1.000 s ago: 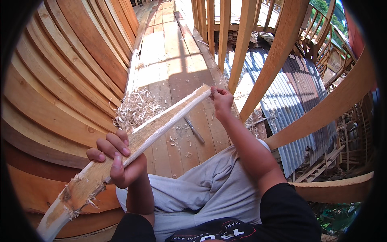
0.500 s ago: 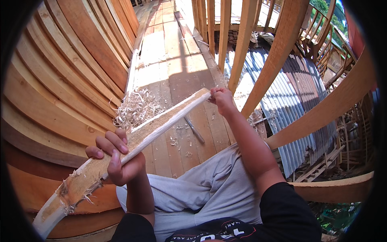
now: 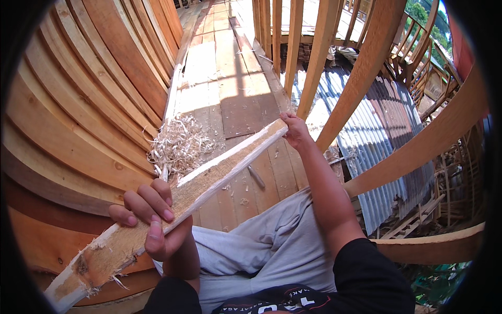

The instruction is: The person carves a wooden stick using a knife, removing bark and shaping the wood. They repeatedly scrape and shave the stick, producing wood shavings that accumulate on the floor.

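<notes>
A long wooden plank [image 3: 219, 162], pale along its shaved edges and rough brown on its face, lies slantwise in front of me. My left hand [image 3: 157, 220] wraps round its nearer half, fingers over the top and thumb along the lower edge. At the far end my right hand [image 3: 295, 129] grips the tip with bent fingers. Frayed splinters stick out near the plank's near end, left of my left hand. Beneath the plank, a slim grey tool [image 3: 257, 177] lies on the floorboards, its upper part hidden by the wood.
Curled wood shavings [image 3: 180, 146] are heaped on the plank floor [image 3: 243, 107]. A wooden board wall [image 3: 78, 115] rises on the left. Along the right stands a railing of wooden posts [image 3: 361, 73], with a corrugated metal roof [image 3: 376, 152] beyond. My legs in grey trousers [image 3: 266, 235] are folded below.
The wooden plank has shifted slightly to the right along with both hands, and it now covers more of the grey tool. Both hands keep their grip.
</notes>
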